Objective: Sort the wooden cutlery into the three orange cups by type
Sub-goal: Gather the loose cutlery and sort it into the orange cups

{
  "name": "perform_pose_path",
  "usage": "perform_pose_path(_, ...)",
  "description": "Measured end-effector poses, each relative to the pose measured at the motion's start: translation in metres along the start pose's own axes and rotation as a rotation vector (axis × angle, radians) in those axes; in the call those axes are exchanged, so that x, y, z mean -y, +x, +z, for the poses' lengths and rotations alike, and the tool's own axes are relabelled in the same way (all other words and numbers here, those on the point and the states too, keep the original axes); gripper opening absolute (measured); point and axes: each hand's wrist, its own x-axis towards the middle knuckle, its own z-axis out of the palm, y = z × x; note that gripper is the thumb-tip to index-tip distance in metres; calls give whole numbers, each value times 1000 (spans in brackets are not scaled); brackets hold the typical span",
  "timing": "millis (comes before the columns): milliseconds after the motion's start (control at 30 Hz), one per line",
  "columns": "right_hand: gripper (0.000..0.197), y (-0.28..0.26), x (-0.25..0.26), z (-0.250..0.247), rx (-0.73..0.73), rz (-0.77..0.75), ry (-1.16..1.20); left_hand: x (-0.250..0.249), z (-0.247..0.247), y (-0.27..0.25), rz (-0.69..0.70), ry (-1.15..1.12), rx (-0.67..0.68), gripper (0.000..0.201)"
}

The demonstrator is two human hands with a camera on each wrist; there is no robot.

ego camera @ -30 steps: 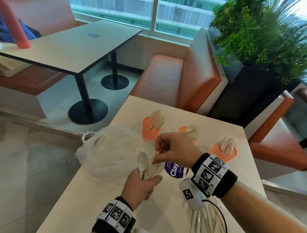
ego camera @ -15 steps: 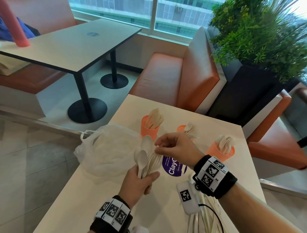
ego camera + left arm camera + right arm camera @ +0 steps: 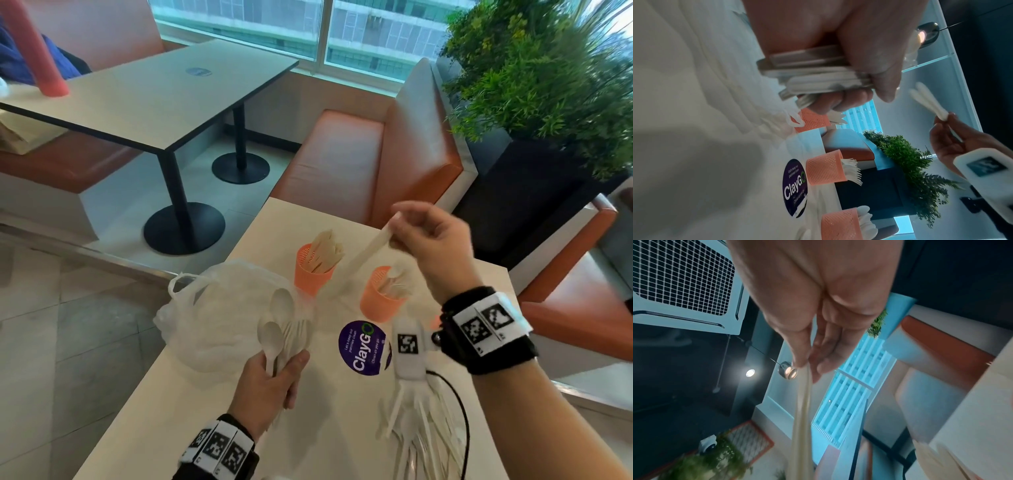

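My left hand (image 3: 284,366) grips a bundle of pale cutlery (image 3: 279,325), spoon bowls pointing up; the left wrist view shows the fingers (image 3: 859,84) curled round the handles (image 3: 818,76). My right hand (image 3: 394,236) pinches one long pale piece (image 3: 363,253), raised over the cups and too blurred to tell its type. In the right wrist view the fingertips (image 3: 809,368) clamp the piece's end (image 3: 803,402). Orange cups stand in a row: knives (image 3: 313,274), forks (image 3: 378,298), and spoons (image 3: 840,225), the last hidden behind my right wrist in the head view.
A crumpled white plastic bag (image 3: 219,315) lies at the table's left edge beside my left hand. A purple round sticker (image 3: 364,346) marks the tabletop. Several loose cutlery pieces (image 3: 421,435) and a black cable lie under my right forearm. An orange bench (image 3: 370,164) stands beyond the table.
My right hand has drawn one piece out of the bundle and lifted it up and to the right, above the cups. The left hand still holds the bundle in the same place.
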Motion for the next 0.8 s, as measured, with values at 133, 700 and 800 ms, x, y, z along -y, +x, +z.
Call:
perform_pose_path(133, 14, 40, -31, 16, -159, -90, -133, 1, -5, 1, -20, -19, -10, 38)
perform_pose_path(700, 15, 51, -101, 71, 163, -191, -887, -13, -8, -6, -41, -72, 51, 42)
perform_pose_path(800, 12, 18, -46, 65, 457, -69, -507, -17, -4, -5, -43, -72, 58, 41)
